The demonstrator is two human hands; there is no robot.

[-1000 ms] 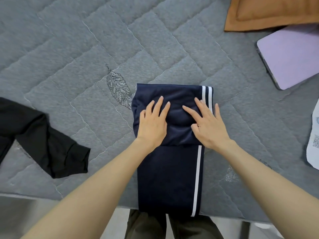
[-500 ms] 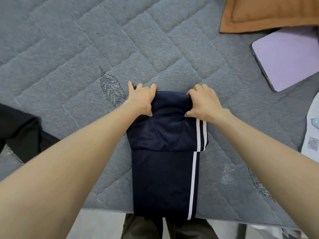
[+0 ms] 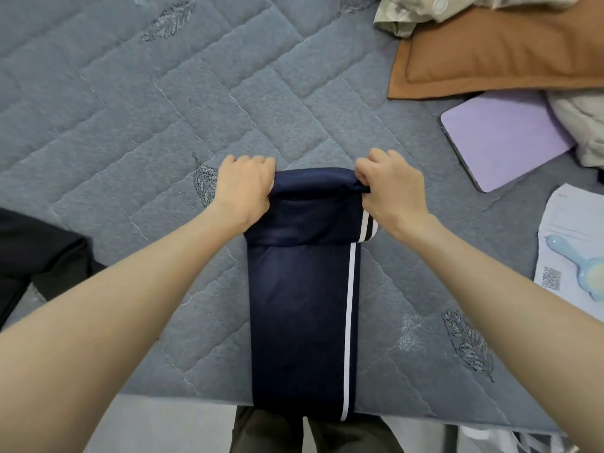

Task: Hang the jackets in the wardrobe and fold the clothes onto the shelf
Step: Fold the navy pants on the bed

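Note:
Navy trousers with a white side stripe lie lengthwise on the grey quilted bed, their near end hanging over the bed's front edge. The far end is folded back toward me into a thick flap. My left hand grips the flap's far left corner. My right hand grips its far right corner, pinching the cloth into a small point. Both fists are closed on the fabric.
A black garment lies at the left edge of the bed. An orange pillow, crumpled pale cloth and a lilac tablet sit at the upper right. Paper with a small blue mirror lies at the right.
My hands went from pressing flat on the folded flap to its far edge, then closed on the two far corners. The camera view has shifted so more of the bed's far side shows.

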